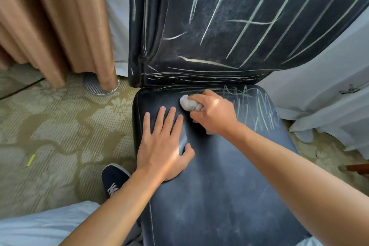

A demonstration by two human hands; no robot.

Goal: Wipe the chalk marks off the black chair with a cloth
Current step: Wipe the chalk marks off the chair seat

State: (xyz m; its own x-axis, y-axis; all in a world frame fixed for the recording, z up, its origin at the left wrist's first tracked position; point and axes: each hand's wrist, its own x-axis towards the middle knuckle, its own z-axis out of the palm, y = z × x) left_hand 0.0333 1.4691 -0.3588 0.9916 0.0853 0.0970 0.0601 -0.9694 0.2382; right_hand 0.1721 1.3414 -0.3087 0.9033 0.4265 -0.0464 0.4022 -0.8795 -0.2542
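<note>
Seat (pixel 219 175) nearest, black padded leather, mostly clean at 6 o'clock, faint dusty haze. Left hand (pixel 161 146) lay flat on it left of centre, fingers straight and spread, bracing. Right hand (pixel 213 114) just beyond, toward 12, fingers curled round a balled cloth (pixel 187 103) pressed to the seat's rear edge. Cloth looked soft, light, crushable; best held wadded in the fist, as it was. Leather likely smooth, gives under pressure, so bracing helps. Chalk marks (pixel 259 110) unwiped at 2 o'clock on seat. Farther, at 12, backrest (pixel 229 26) carried many long strokes. Chalk stick (pixel 31 160) on carpet at 9. Curtain (pixel 60 22) at 10.
</note>
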